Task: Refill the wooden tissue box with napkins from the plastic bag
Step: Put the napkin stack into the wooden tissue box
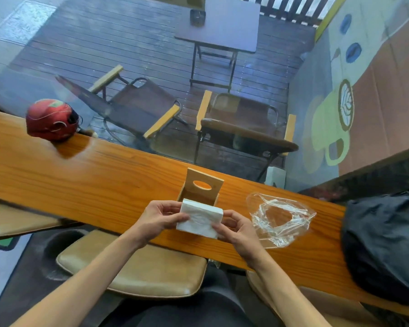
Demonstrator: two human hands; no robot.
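A white stack of napkins [200, 218] is held between both hands just above the wooden counter [80, 175]. My left hand [157, 219] pinches its left side and my right hand [234, 228] grips its right lower corner. Directly behind the stack stands the wooden tissue box [202, 187], its lid with an oval slot tilted up and open. The clear plastic bag [279, 219] lies crumpled and empty-looking on the counter to the right of my right hand.
A dark bag [383, 246] sits on the counter at the far right. A red helmet [51, 119] rests at the counter's far left. A tan stool seat [137, 265] is below the counter's near edge. A window with a deck, chairs and a table lies beyond.
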